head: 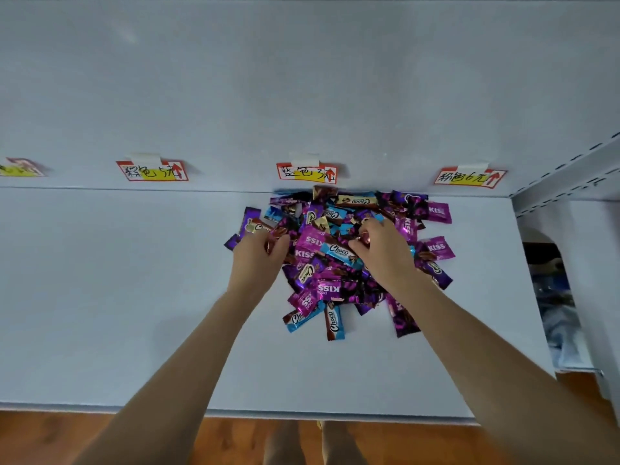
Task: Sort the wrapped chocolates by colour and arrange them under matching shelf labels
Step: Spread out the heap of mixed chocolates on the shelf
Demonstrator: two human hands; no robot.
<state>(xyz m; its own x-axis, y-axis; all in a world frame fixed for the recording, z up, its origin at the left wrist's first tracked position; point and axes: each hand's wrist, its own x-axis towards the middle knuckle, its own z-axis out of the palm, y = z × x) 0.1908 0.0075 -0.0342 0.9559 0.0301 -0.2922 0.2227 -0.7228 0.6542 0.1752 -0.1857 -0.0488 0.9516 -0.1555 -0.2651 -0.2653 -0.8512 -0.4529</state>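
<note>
Pale shelf (134,297) bears the chocolates (328,263), purple, pink and blue, heaped in one mixed pile below the middle of three taped labels (307,172), where the left hand (258,251) curls its fingers round wrappers at the heap's left edge and the right hand (382,248) pinches one on top.

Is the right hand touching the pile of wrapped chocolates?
Touching. The head view shows the right hand resting on the pile of wrapped chocolates, fingers pinching a wrapper.
</note>
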